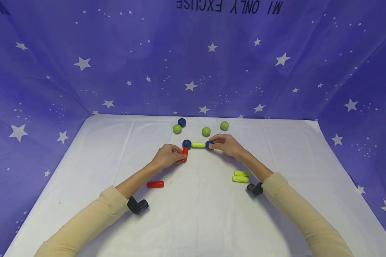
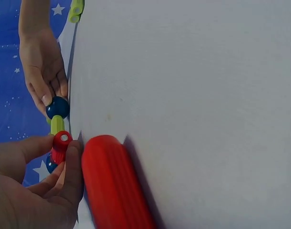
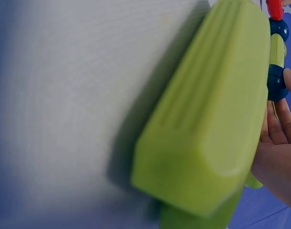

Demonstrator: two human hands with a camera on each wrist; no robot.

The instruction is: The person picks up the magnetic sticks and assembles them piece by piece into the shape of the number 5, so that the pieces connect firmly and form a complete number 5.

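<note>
A blue-purple backdrop (image 1: 191, 86) printed with white stars and upside-down dark lettering stands behind and beside a table covered with a white cloth (image 1: 196, 214); near the middle of the far half lies a small row of parts, a left blue ball (image 1: 187, 144) and a right blue ball (image 1: 209, 145) with a yellow-green rod (image 1: 198, 145) between them, its ends against both; the left hand (image 1: 168, 156) pinches a red rod (image 1: 184, 153) between thumb and fingers, and the rod's far end meets the left blue ball while its near end, with a pale disc in it, shows in the left wrist view; the right hand (image 1: 226, 145) has its thumb and fingers clamped on the right blue ball; beyond the row, a far blue ball (image 1: 181, 122) sits just beside one green ball (image 1: 177, 129), with a second green ball (image 1: 206, 131) and a third green ball (image 1: 224, 125) farther right; a loose red rod (image 1: 155, 184) lies nearer the person, below the left hand, and two loose yellow-green rods (image 1: 240, 179) lie side by side near the right forearm; both arms wear beige sleeves (image 1: 83, 225), with a black device (image 1: 138, 206) at each wrist
</note>
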